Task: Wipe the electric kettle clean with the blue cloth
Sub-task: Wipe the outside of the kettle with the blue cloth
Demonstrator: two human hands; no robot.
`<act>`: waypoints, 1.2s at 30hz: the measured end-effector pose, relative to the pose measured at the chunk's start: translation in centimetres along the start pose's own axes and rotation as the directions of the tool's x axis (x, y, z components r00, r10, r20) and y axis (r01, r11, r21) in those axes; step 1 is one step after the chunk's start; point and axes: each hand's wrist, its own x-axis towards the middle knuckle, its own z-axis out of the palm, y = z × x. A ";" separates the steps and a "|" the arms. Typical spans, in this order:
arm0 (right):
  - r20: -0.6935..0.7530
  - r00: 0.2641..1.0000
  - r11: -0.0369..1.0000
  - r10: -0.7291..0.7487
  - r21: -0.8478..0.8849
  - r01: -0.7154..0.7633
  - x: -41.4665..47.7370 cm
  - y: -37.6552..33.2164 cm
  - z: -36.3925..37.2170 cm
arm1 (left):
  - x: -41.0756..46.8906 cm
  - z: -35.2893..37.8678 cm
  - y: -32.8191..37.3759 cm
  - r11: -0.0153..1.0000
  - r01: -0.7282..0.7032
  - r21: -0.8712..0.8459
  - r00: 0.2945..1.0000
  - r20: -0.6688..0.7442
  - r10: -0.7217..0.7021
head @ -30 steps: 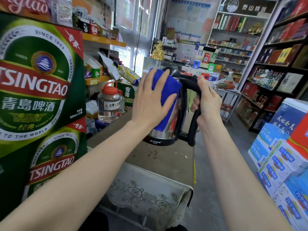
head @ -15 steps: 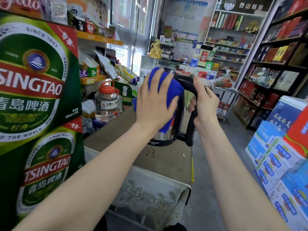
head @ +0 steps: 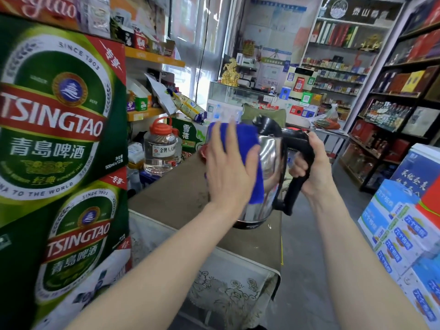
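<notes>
A shiny steel electric kettle (head: 270, 167) with a black lid and handle hangs tilted above the brown table (head: 171, 198). My right hand (head: 312, 167) is wrapped around the black handle on the kettle's right. My left hand (head: 228, 167) lies flat, fingers spread, pressing the blue cloth (head: 247, 148) against the kettle's left side. The cloth covers much of that side and hangs down past my palm.
Stacked green beer cartons (head: 54, 139) rise close on the left. A clear jar with a red lid (head: 162, 148) stands at the table's far left. Blue and white boxes (head: 404, 229) are piled on the right, beside an aisle floor (head: 307, 258). Shelves and a glass counter (head: 238, 94) fill the back.
My left hand and the cloth have slid around toward the kettle's left side, baring more shiny steel. The kettle sits lower in view, with the black lid now showing.
</notes>
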 end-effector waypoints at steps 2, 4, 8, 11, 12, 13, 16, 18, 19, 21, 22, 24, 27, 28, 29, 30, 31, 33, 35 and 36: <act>-0.028 0.999 0.999 0.040 0.038 -0.039 0.1 0.6 -0.7 | -1.3 1.0 0.8 0.928 -0.296 0.225 0.955 0.054 0.292; -0.059 0.995 0.995 0.078 0.060 -0.074 0.0 1.2 -1.2 | -2.0 1.9 0.7 0.773 -0.538 0.337 0.841 0.153 0.519; -0.058 0.992 0.992 0.113 0.055 -0.109 -0.6 1.5 -2.0 | -3.6 2.9 -2.0 0.394 -0.871 0.294 0.487 0.397 0.778; -0.026 0.994 0.994 0.106 -0.025 -0.106 -0.8 1.4 -1.9 | -3.2 2.2 -4.3 0.097 -0.978 0.182 0.183 0.550 0.814; -0.022 0.995 0.995 0.100 -0.023 -0.100 -0.9 1.3 -1.7 | -2.6 1.6 -4.6 0.086 -0.980 0.181 0.174 0.553 0.815; -0.030 0.995 0.996 0.092 -0.002 -0.092 -0.8 1.3 -1.7 | -2.0 1.1 -4.8 0.127 -0.972 0.196 0.213 0.523 0.825; -0.051 0.996 0.995 0.078 0.059 -0.075 -0.4 1.1 -1.1 | -0.7 0.0 -4.3 0.456 -0.865 0.207 0.500 0.296 0.814; -0.045 0.996 0.994 0.079 0.078 -0.075 -0.1 0.7 -0.4 | -0.2 -0.5 -3.5 0.681 -0.719 0.139 0.695 0.160 0.701; -0.039 0.996 0.994 0.078 0.075 -0.075 0.1 0.6 -0.1 | 0.1 -0.6 -3.2 0.767 -0.634 0.103 0.773 0.124 0.622; -0.024 0.997 0.996 0.077 0.056 -0.075 0.2 0.5 0.4 | 0.7 -0.8 -2.7 0.893 -0.449 0.039 0.891 0.101 0.443; -0.020 0.997 0.996 0.076 0.046 -0.075 0.2 0.5 0.6 | 1.0 -0.9 -2.5 0.929 -0.369 0.014 0.925 0.101 0.366; -0.029 0.997 0.997 0.066 0.038 -0.065 0.1 0.7 0.8 | 1.6 -1.0 -2.2 0.962 -0.274 -0.014 0.957 0.096 0.274; -0.053 0.998 0.998 0.038 0.045 -0.035 -0.1 1.1 0.9 | 1.8 -1.0 -1.9 0.964 -0.266 0.006 0.961 0.086 0.264; -0.058 0.998 0.998 0.028 0.050 -0.025 -0.2 1.1 1.0 | 1.7 -1.0 -1.9 0.960 -0.279 0.026 0.957 0.089 0.275; -0.067 0.998 0.999 0.018 0.051 -0.015 -0.3 1.1 1.1 | 1.5 -0.9 -1.9 0.954 -0.295 0.050 0.953 0.094 0.290; -0.078 0.997 0.999 0.009 0.050 -0.005 -0.4 1.0 1.2 | 1.2 -0.8 -2.0 0.945 -0.317 0.082 0.946 0.099 0.309; -0.092 0.996 0.999 0.003 0.051 0.002 -0.5 0.9 1.3 | 0.8 -0.6 -2.2 0.930 -0.347 0.122 0.936 0.104 0.336; -0.119 0.993 0.998 -0.007 0.066 0.015 -0.7 0.8 1.4 | -0.4 -0.2 -2.9 0.885 -0.421 0.200 0.907 0.116 0.406; -0.162 0.987 0.996 -0.017 0.081 0.030 -0.8 0.6 1.5 | -1.9 0.3 -4.4 0.846 -0.474 0.246 0.881 0.134 0.455; -0.187 0.982 0.996 -0.020 0.086 0.036 -0.9 0.5 1.6 | -2.7 0.6 -5.2 0.835 -0.484 0.260 0.875 0.145 0.462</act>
